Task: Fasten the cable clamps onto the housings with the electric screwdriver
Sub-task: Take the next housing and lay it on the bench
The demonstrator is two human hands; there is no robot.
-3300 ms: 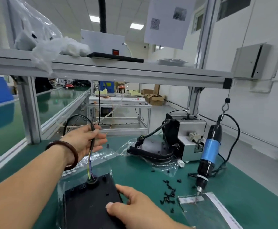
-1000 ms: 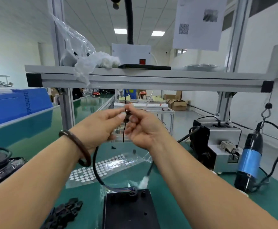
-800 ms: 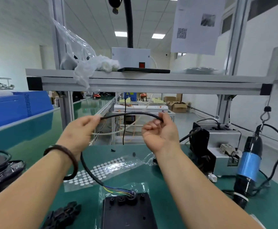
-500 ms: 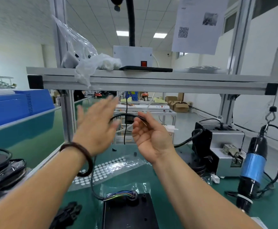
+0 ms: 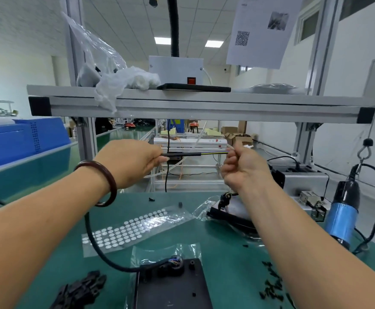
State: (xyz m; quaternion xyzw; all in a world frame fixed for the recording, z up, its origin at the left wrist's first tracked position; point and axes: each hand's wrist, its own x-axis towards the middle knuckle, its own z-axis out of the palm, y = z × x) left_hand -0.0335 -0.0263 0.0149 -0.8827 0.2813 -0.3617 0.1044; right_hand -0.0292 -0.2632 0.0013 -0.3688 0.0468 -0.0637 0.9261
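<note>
A black housing lies at the near edge of the green bench on a clear bag. A black cable runs from it up to my hands. My left hand pinches the cable's black sheath near its free end. My right hand pinches the coloured wires that stick out of that end, and the stretch between my hands is held level and taut at chest height. Black cable clamps lie piled at the near left. The blue electric screwdriver hangs at the right, untouched.
Several small black screws lie scattered at the near right. A sheet of white round stickers lies mid-bench. Another bagged housing and a grey screw feeder stand behind my right arm. An aluminium shelf spans overhead.
My hands, open around the looped cable half a second ago, now pinch its free end and have pulled it straight between them. The cable end has come up from the housing.
</note>
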